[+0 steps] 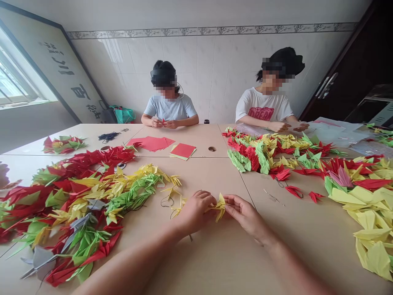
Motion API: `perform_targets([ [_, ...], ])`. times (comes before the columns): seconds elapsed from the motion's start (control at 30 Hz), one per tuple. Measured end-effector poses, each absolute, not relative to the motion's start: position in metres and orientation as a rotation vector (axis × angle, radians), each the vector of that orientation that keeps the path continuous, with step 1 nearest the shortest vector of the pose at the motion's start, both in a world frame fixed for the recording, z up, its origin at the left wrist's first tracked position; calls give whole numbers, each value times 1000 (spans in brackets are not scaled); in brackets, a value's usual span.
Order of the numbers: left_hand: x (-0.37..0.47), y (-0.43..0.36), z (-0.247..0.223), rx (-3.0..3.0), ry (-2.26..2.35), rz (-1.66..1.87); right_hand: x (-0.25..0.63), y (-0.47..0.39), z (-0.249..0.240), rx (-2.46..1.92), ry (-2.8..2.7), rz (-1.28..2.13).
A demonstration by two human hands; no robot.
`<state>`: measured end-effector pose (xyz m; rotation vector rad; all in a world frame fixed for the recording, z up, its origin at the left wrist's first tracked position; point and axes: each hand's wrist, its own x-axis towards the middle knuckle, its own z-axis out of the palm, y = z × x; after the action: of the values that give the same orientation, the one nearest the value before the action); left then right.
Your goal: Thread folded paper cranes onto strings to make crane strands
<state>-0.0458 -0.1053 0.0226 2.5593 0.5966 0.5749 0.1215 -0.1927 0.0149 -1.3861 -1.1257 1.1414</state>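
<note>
Between my two hands, above the near middle of the table, is a yellow folded paper crane (220,208). My left hand (196,211) is closed around its left side, with more yellow folded paper poking out beyond the knuckles. My right hand (242,211) pinches the crane's right side between thumb and fingertips. A dark thread (167,200) loops out on the table left of my left hand, beside a loose yellow crane (171,190). What sits inside my left palm is hidden.
Heaped strings of red, green, yellow and grey cranes (82,205) cover the left side. More strings (270,149) lie at right. Red paper sheets (152,143) and a square stack (183,150) lie mid-table. A needle-like tool (274,197) lies right. Two people sit opposite, handling small items.
</note>
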Motion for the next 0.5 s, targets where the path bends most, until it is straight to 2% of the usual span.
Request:
perform_targets([
  [0.17, -45, -107, 28, 2469, 638, 560, 119, -194, 21, -1300, -1069, 1292],
  [0.5, -46, -112, 30, 2281, 739, 496, 120, -195, 21, -1291, -1066, 1239],
])
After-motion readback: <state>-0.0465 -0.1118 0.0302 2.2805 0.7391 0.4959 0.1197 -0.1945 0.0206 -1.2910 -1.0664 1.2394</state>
